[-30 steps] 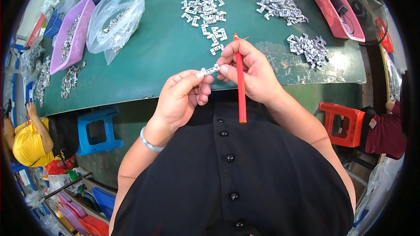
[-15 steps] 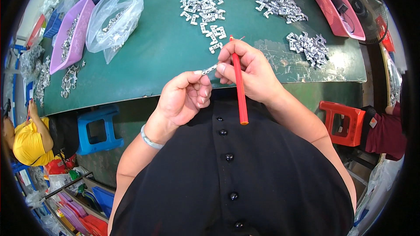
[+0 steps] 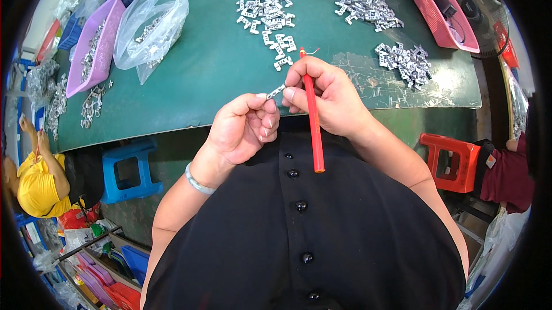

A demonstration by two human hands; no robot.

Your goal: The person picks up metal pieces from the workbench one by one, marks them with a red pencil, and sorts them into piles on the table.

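Observation:
Between thumb and fingertips, my left hand (image 3: 237,129) pinches one end of a small silver metal piece (image 3: 275,91) above the table's near edge. The fingertips of my right hand (image 3: 333,98) are at the piece's other end. A long red pencil-like stick (image 3: 314,126) lies across the same right hand, held under its curled forefinger. Its narrow upper tip, with a thin wire-like bit beside it, points toward the table, and its blunt lower end hangs before my dark shirt. Just beyond my hands is a loose pile of small silver metal parts (image 3: 265,8).
The green table (image 3: 213,68) carries two more piles of metal parts (image 3: 368,10) at the right. A clear plastic bag (image 3: 172,17) and pink basket (image 3: 95,60) stand left, another pink basket (image 3: 437,8) far right. Below are a blue stool (image 3: 131,172) and a red stool (image 3: 448,162). People sit at both sides.
The red stick has shifted slightly in my right hand, its lower end moving down and a little left. My hands stay almost in place. The person in yellow at left has a hand raised.

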